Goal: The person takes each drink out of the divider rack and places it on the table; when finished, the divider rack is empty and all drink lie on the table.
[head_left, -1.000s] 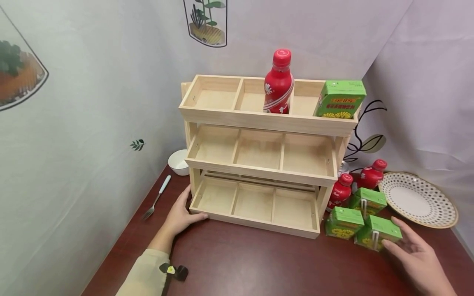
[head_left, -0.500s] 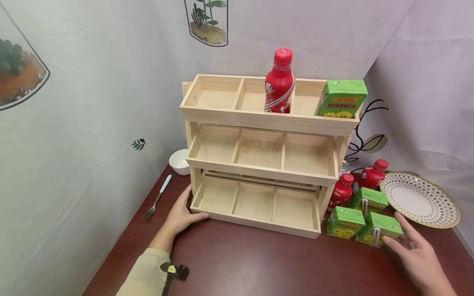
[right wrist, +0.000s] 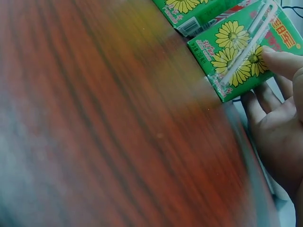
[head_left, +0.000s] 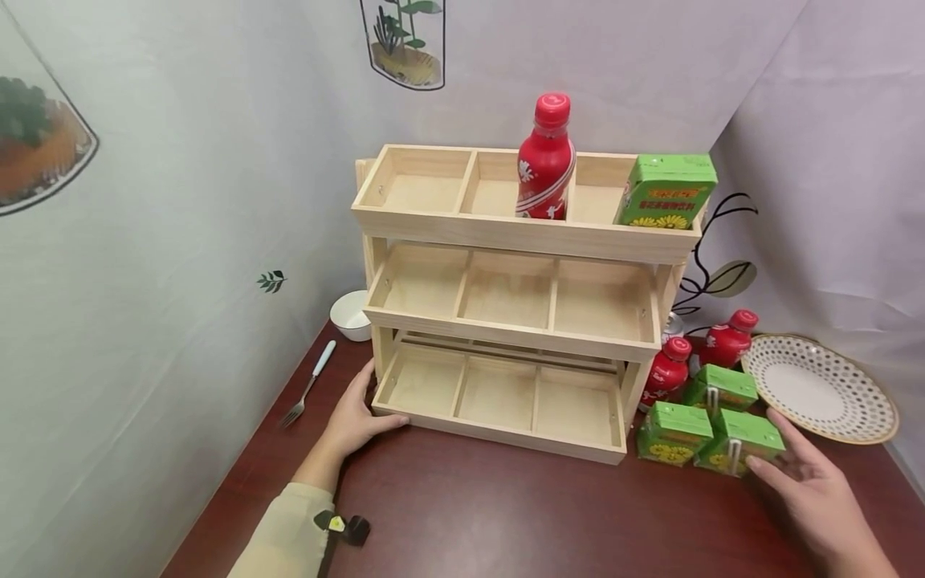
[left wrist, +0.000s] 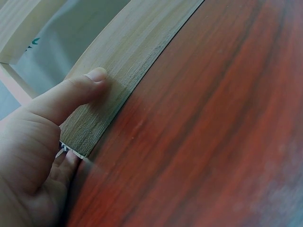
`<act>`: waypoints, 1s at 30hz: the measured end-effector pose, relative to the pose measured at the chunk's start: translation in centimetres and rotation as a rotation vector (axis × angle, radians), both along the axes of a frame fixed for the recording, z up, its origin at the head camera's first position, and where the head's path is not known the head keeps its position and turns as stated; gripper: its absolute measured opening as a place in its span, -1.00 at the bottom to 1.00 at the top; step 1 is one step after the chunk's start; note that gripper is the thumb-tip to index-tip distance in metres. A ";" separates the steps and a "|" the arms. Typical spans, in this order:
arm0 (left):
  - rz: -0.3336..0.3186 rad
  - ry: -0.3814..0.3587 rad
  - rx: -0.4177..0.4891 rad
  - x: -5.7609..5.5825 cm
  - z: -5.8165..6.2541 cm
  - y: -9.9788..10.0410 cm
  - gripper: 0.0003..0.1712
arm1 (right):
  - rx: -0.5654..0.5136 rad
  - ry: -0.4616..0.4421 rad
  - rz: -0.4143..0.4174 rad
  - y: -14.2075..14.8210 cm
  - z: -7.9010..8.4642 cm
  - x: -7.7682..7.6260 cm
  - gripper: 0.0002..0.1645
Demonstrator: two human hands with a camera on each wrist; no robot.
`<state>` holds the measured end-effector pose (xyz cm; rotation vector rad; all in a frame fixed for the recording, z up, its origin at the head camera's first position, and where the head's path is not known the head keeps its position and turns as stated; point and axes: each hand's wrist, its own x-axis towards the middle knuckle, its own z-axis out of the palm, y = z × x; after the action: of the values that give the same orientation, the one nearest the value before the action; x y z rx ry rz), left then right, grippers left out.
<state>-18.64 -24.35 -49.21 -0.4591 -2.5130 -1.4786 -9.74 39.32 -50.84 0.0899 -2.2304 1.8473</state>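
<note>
A three-tier wooden rack (head_left: 506, 437) stands on the dark red table. My left hand (head_left: 354, 419) grips its lower left corner, thumb on the front board (left wrist: 113, 85) and fingers around the side. At the right, my right hand (head_left: 809, 478) holds a green drink carton (head_left: 744, 440), thumb on the front by the straw (right wrist: 248, 45) and fingers at its far end. Two more green cartons, one to the left (head_left: 674, 433) and one behind (head_left: 723, 388), stand close to it. On the top tier are a red bottle (head_left: 545, 172) and another green carton (head_left: 668, 193).
Right of the rack stand two red bottles, one nearer (head_left: 666, 373) and one farther back (head_left: 728, 339), with a can (head_left: 672, 326) partly hidden. A dotted oval plate (head_left: 824, 389) lies at far right. Left are a white bowl (head_left: 350, 313) and a fork (head_left: 309, 384).
My right hand has slid the green carton slightly back, closer in line with the carton to its left. The left hand stays on the rack's corner.
</note>
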 end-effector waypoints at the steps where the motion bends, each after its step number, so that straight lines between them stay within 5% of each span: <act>1: 0.002 0.001 0.003 0.0 0.0 0.0 0.33 | -0.016 0.008 0.013 0.0 0.1 -0.1 -0.08; 14: 0.011 -0.002 -0.004 0.0 -0.1 0.1 0.34 | -0.361 0.193 0.315 0.3 2.0 -0.3 -0.33; 19: 0.003 0.004 -0.012 -0.1 -0.1 0.2 0.34 | -0.318 0.203 0.191 -0.2 4.2 0.0 -0.46; 25: 0.000 0.000 0.005 -0.1 0.0 0.2 0.33 | -0.227 0.351 0.003 -1.0 7.1 -1.0 -0.45; 30: -0.005 -0.011 0.002 0.1 0.1 0.1 0.32 | -0.318 0.480 0.018 -2.0 9.5 -2.2 -0.43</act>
<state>-18.56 -24.29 -49.09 -0.4589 -2.5207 -1.4890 -11.96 37.34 -41.34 0.4446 -1.6069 1.9149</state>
